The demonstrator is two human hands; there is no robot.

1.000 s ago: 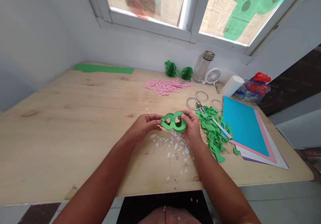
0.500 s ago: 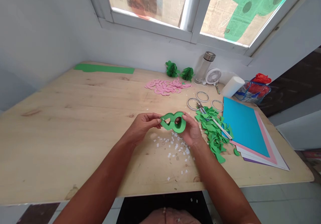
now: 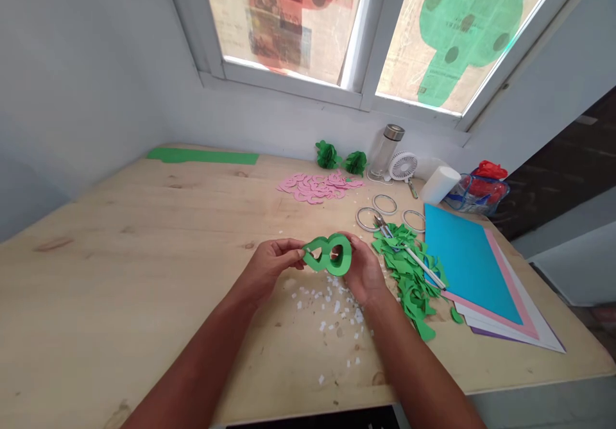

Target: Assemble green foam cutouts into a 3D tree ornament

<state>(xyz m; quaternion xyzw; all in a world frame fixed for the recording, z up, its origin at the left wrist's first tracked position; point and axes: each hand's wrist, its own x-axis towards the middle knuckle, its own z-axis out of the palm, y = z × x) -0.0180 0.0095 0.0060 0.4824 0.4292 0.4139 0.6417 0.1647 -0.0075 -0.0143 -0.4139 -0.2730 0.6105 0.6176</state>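
Note:
Between my hands is a green paper cutout (image 3: 325, 247) with two rounded openings, held up just above the table. My left hand (image 3: 276, 261) pinches its narrow left end between thumb and fingers. Around its wider right end my right hand (image 3: 364, 269) is closed, with the fingers partly hidden behind the paper. Small white paper bits (image 3: 337, 306) lie scattered on the wood below. To the right of my right hand is a heap of green paper scraps (image 3: 409, 281), with a white pen-like stick (image 3: 423, 265) and small scissors or pliers (image 3: 382, 225) on top.
Blue sheets (image 3: 466, 256) lie over pink and white ones at right. Pink cutouts (image 3: 317, 186), green paper ornaments (image 3: 327, 155), a glass bottle (image 3: 384, 153), a small fan (image 3: 403, 166), a white roll (image 3: 440, 184) and metal rings (image 3: 384, 204) stand or lie farther back. A green strip (image 3: 202, 155) is far left.
My view has tilted up, so the table and hands appear lower and more of the window shows. Both hands keep hold of the green paper cutout, which has turned slightly.

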